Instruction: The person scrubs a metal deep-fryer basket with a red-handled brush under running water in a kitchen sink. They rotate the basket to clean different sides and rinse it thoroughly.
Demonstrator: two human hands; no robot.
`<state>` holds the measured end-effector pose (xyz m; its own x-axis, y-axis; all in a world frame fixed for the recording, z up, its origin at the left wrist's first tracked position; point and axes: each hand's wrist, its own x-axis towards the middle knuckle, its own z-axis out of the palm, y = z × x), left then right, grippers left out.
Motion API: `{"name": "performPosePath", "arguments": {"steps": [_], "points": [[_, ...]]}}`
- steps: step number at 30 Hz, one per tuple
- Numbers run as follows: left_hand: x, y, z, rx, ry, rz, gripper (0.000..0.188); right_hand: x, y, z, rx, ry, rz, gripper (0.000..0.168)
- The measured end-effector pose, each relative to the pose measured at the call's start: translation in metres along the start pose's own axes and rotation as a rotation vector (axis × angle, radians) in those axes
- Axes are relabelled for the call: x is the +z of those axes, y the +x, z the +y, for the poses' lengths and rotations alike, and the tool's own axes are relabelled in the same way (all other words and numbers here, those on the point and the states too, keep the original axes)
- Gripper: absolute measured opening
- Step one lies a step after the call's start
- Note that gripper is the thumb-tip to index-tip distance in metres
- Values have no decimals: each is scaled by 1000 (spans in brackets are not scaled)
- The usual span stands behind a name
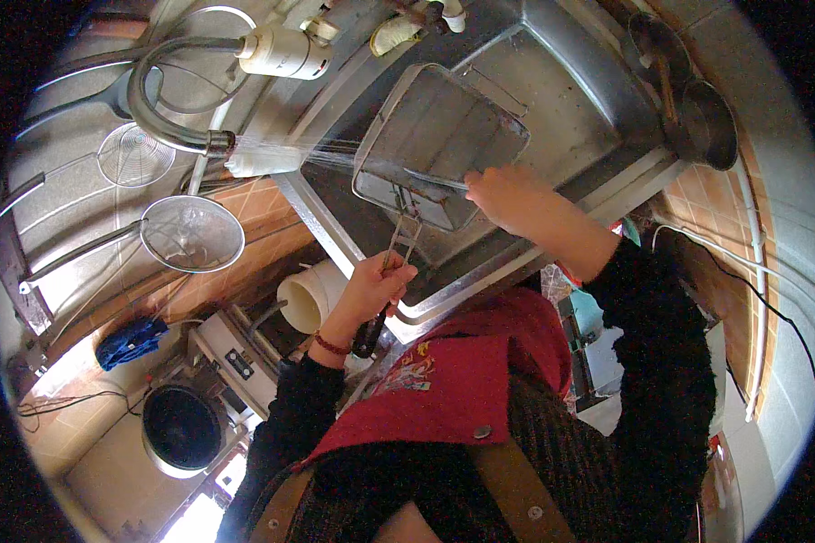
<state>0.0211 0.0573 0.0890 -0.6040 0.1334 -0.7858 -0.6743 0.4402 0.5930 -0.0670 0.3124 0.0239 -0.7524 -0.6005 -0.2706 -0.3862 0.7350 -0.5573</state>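
A rectangular wire-mesh fryer basket (441, 129) is held tilted over a stainless steel sink (475, 292). My left hand (380, 285) is closed around the basket's handle, whose dark grip shows below the fingers. Over the basket's near right side, my right hand (509, 200) grips a thin, pale, elongated object (435, 179) that reaches into the basket; its exact kind cannot be told. Water sprays from a curved metal faucet (221, 143) toward the basket's left side.
Round mesh strainers (192, 234) hang at the left. A white bucket (302, 298) stands beside the sink's left corner, with a dark round pot (182, 427) farther down. Dark pans (703, 125) hang at the upper right. A yellow-green scrubbing pad (395, 35) lies at the sink's back edge.
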Motion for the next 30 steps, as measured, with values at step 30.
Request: {"name": "performPosePath", "arguments": {"steps": [30], "points": [[-17,23,-33,288,448,203,23,-58,-2,7,8,105,-86,31]]}}
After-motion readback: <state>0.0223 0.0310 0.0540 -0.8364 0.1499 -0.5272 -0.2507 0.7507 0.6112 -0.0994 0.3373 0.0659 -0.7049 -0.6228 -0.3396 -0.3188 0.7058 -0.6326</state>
